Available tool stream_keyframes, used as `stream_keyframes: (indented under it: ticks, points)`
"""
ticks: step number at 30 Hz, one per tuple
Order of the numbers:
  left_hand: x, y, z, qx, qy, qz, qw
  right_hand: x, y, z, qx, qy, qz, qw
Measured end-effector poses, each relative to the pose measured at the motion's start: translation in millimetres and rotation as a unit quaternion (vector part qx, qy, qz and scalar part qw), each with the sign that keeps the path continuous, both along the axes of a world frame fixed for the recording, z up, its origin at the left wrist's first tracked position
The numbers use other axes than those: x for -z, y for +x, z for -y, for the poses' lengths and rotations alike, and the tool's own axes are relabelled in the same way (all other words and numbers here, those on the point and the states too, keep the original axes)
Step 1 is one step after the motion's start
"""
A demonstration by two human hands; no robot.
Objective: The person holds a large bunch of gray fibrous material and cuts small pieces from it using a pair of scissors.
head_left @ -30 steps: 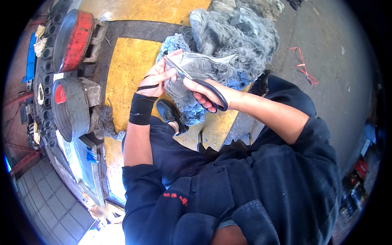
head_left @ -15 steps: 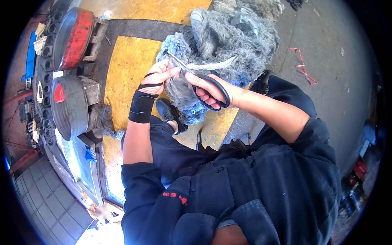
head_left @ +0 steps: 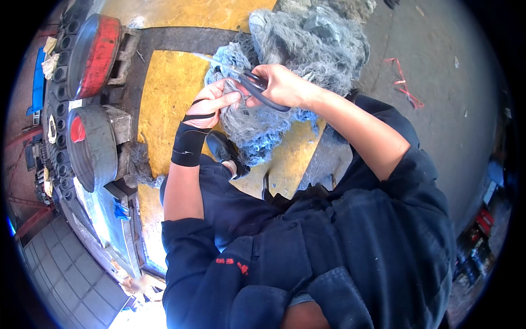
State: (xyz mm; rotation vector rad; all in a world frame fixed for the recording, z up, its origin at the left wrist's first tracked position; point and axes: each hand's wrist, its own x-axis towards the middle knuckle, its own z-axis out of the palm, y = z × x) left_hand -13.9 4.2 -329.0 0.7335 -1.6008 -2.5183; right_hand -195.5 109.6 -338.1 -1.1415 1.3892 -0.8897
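Observation:
A big tangled heap of grey and pale blue netting point(head_left: 307, 49) lies on the yellow floor ahead of me. My right hand point(head_left: 282, 85) is closed around the black handles of a pair of scissors point(head_left: 249, 82), whose blades point left over the netting. My left hand point(head_left: 211, 104), with a black wrap on its wrist, pinches a strand of the grey netting just below the scissors. My black shoe point(head_left: 222, 148) rests under the hanging part of the heap.
At the left stand a red-and-grey drum point(head_left: 93, 55) and a grey drum point(head_left: 90, 145) on machine blocks. A dark band point(head_left: 181, 38) crosses the yellow floor. Red string scraps point(head_left: 402, 82) lie on the grey concrete at the right.
My right hand has carried the scissors up and left over the netting, the blades now pointing left. My left hand has stayed on the strand.

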Motion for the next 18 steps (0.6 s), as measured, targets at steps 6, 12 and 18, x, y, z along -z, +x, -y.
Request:
stream_keyframes:
  ticks: [6, 12, 18]
  points:
    - [2, 5, 1, -0.080, -0.030, 0.012, 0.996, -6, -20, 2, 0.028, -0.009, -0.071, 0.997]
    - [21, 39, 11, -0.161, -0.105, 0.058, 0.980, -29, -60, -12, 0.170, 0.014, -0.031, 0.985]
    - [26, 47, 3, -0.199, -0.263, 0.090, 0.940, -34, -89, -30, 0.165, -0.054, -0.134, 0.976]
